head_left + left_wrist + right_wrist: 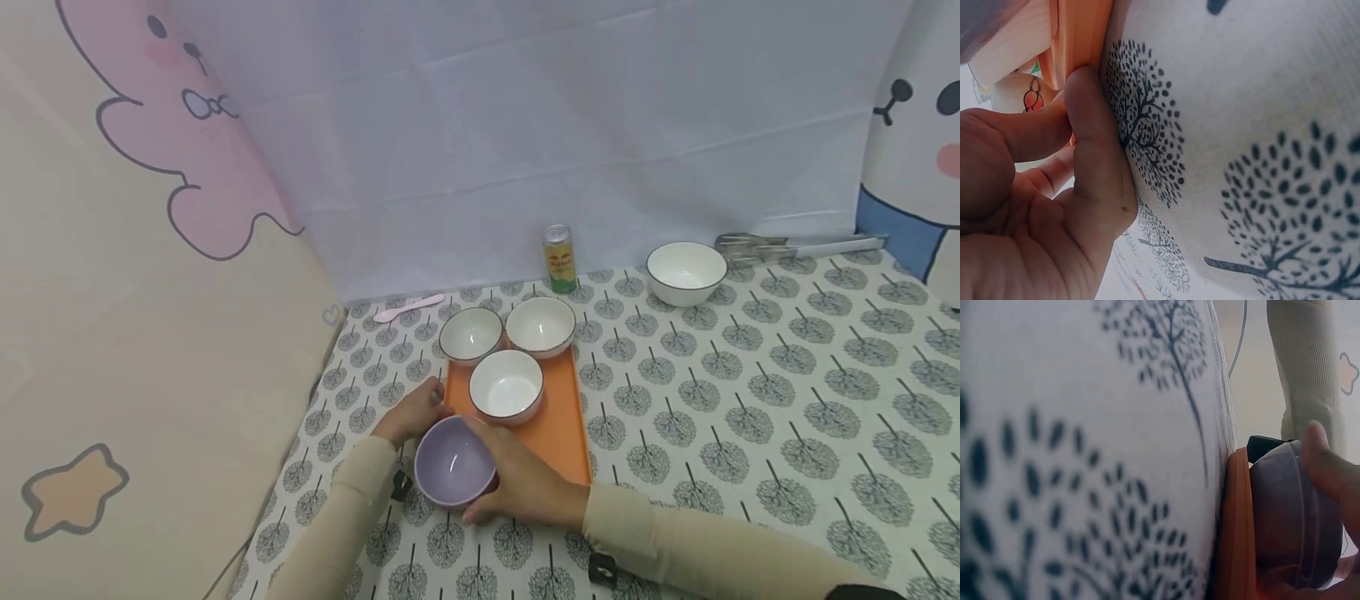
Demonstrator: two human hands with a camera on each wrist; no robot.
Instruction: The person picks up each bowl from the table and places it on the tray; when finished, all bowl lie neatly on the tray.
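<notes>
An orange tray (558, 425) lies on the patterned cloth under several bowls. My right hand (525, 479) grips a purple bowl (452, 462) at the tray's near end, its thumb and fingers spread round the right side. In the right wrist view, the bowl (1288, 512) is low over the tray edge (1239, 525). At the tray's left side is my left hand (412, 412); in the left wrist view its thumb and finger pinch the tray's rim (1085, 37). Just beyond the purple bowl sits a white bowl (506, 383) with a dark rim.
Two more dark-rimmed bowls, one at left (471, 335) and one at right (542, 325), stand at the tray's far end. Behind them are a drink can (559, 262) and a pink spoon (408, 308). Farther right stand another white bowl (686, 273) and a whisk (750, 247).
</notes>
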